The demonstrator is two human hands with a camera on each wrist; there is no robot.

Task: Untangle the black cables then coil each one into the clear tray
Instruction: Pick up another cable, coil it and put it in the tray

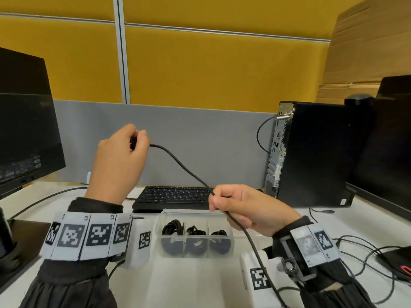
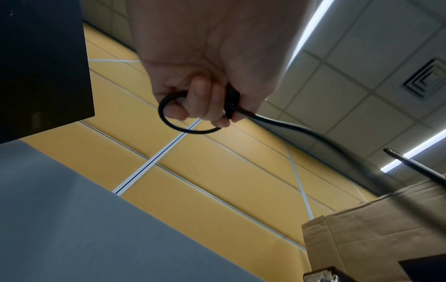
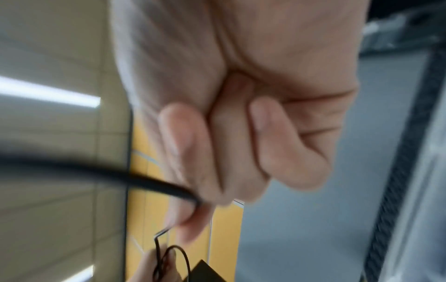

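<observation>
A black cable [image 1: 181, 166] runs slack through the air between both hands. My left hand [image 1: 124, 152], raised above the desk, grips one end of it, with a small loop [image 2: 173, 122] wound round its curled fingers. My right hand [image 1: 233, 203] pinches the same cable [image 3: 154, 185] lower down, just above the clear tray [image 1: 230, 237]; from there the cable drops past my right wrist and out of the frame. The tray sits on the white desk in front of me and holds coiled black cables [image 1: 195, 237] in three of its compartments.
A black keyboard [image 1: 175, 196] lies behind the tray. A monitor [image 1: 24, 130] stands at the left, a black PC tower [image 1: 315, 154] at the right. Loose cables [image 1: 364, 258] and a dark object with red trim sprawl at the right. White tagged blocks [image 1: 142, 241] flank the tray.
</observation>
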